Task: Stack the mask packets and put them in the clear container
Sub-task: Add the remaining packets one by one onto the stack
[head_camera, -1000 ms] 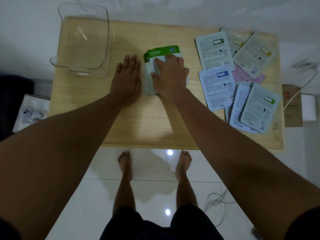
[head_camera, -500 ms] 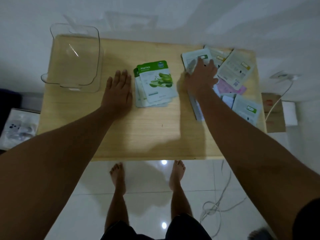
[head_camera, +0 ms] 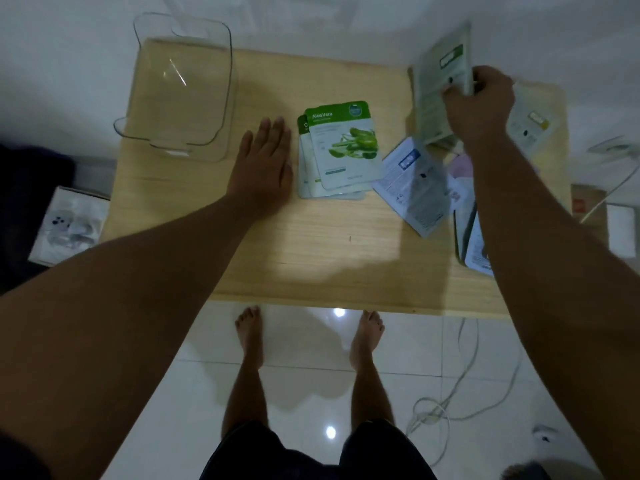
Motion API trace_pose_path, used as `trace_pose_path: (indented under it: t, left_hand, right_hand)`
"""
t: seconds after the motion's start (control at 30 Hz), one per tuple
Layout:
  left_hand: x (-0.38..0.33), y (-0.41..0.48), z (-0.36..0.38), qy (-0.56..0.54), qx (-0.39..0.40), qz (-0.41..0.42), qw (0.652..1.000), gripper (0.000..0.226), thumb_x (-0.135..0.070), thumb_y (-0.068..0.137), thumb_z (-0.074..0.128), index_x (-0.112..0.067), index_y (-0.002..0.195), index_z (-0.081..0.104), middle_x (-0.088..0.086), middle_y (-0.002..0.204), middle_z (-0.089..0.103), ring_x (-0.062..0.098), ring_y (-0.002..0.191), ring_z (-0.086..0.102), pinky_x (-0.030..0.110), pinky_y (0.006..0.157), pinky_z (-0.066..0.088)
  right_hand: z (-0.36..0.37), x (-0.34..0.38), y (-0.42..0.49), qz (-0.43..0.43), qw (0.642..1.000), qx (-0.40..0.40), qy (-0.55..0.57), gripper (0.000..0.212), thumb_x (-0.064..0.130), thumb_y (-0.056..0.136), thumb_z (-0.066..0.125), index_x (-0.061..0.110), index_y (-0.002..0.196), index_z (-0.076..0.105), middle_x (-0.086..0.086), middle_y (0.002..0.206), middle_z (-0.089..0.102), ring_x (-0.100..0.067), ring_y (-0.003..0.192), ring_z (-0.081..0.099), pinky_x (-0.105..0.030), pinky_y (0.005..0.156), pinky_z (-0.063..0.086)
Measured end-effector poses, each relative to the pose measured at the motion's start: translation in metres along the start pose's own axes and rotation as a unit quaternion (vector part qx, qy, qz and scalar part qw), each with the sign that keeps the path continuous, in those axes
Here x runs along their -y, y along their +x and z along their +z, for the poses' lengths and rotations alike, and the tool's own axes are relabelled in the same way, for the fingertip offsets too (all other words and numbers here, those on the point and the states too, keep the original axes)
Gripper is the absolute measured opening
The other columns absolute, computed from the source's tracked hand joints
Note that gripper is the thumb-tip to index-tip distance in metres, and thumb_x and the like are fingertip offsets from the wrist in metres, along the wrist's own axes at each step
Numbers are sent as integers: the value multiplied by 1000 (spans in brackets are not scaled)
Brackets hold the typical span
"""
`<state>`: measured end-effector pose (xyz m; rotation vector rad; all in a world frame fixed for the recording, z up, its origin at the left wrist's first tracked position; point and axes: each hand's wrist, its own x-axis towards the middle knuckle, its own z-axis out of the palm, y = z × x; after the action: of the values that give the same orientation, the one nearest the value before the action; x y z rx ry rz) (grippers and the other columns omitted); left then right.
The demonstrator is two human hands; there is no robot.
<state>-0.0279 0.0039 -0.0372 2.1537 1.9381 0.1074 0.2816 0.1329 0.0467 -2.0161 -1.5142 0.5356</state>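
Wooden table [head_camera: 311, 258]: light-coloured top, standing against a white wall on a glossy tiled floor. The person's bare feet show below its near edge.

Clear container [head_camera: 180, 88]: sits on the far left corner of the table, upright, open side up, nothing visible inside. Its far rim overhangs the table's back edge.

Left hand [head_camera: 265, 164]: lies flat, palm down, on the table between the container and the stack, fingers straight and close together, gripping nothing. Its outer edge is just beside the stack; contact cannot be confirmed.

Right hand [head_camera: 479, 102]: raised above the far right part of the table, fingers closed on a held packet [head_camera: 440, 84]. That packet is white with a green label patch, printed back facing the camera, tilted up off the surface and blurred.

Stack of mask packets [head_camera: 337, 150]: lies at the table's centre, just right of the left hand. The top packet reads "Aloe Vera", green header, face up. Edges of at least two more packets show beneath it, fanned slightly to the left.

Loose packets, right side of table: one with a blue label [head_camera: 414, 185] lies skewed, back side up, near the stack; a pink one [head_camera: 460, 168] is partly covered; one with a yellow label [head_camera: 530, 124] lies beyond the right wrist; more [head_camera: 472, 244] lie under the right forearm, partly hidden.

White cable [head_camera: 450, 400]: trails across the floor at right.
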Motion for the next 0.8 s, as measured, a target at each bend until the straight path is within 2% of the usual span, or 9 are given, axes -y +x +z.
trace_pose_path:
  t: [0.07,0.17,0.3,0.4,0.5,0.6,0.63,0.7,0.8]
  left_hand:
    - [0,0,-1,-3,1,1,1000,63,-27,98,33,-4,156,22,15,165,16,32,154,9,50,122,8]
    - [0,0,-2,-5,5,1,1000,63,-27,97,34,-3,155,23,16,165,17,33,153,10,50,122,8]
    - [-1,0,0,-4,3,-4,1000,62,-26,99,35,-5,156,22,14,166,16,31,154,9,50,122,7]
    - [0,0,0,-4,4,-4,1000,61,-26,100,34,-5,156,21,13,166,14,31,154,8,50,122,7]
    - [-1,2,0,-19,7,-18,1000,63,-30,99,28,-5,157,20,13,166,15,31,154,8,49,122,5]
    - [-4,5,0,-47,3,-33,998,63,-32,99,25,-8,157,20,10,166,14,29,154,6,48,122,3]
    - [-5,6,0,-53,1,-40,998,61,-32,100,25,-9,157,20,9,167,14,29,154,6,48,122,2]
    - [-10,7,-1,-60,-3,-56,997,58,-32,103,27,-11,157,21,7,167,14,28,155,5,47,122,1]
    - [-17,9,-1,-62,-5,-67,996,57,-37,105,25,-16,158,20,1,167,14,30,155,1,50,122,-1]
  right_hand:
    - [-5,20,-6,-41,998,-27,48,28,25,79,60,13,100,76,-2,88,74,-8,73,62,-25,63,50]
    - [2,47,-27,-104,993,-15,61,32,19,84,58,14,111,75,-8,98,74,-13,84,67,-10,61,43]
    - [34,63,-74,-150,986,62,-39,40,14,93,54,10,133,59,-17,122,55,-20,102,57,-23,79,44]
    - [59,60,-100,-172,959,167,-148,49,27,94,55,21,142,49,-16,128,47,-24,109,52,-28,86,49]
    - [73,55,-108,-168,933,272,-163,65,59,84,49,11,127,58,-19,121,54,-33,124,43,-37,107,41]
    - [65,51,-104,-155,960,224,-69,35,29,90,60,16,121,67,-13,129,57,-28,125,49,-17,109,34]
    - [62,47,-100,-146,968,192,-68,35,22,89,62,24,123,66,-11,134,53,-29,126,47,-25,109,37]
    - [56,41,-95,-107,964,192,-149,42,30,89,62,36,131,58,-11,140,43,-34,131,39,-46,103,39]
    - [57,36,-95,-85,953,222,-189,51,49,88,62,38,137,51,-11,136,43,-34,128,41,-51,102,40]
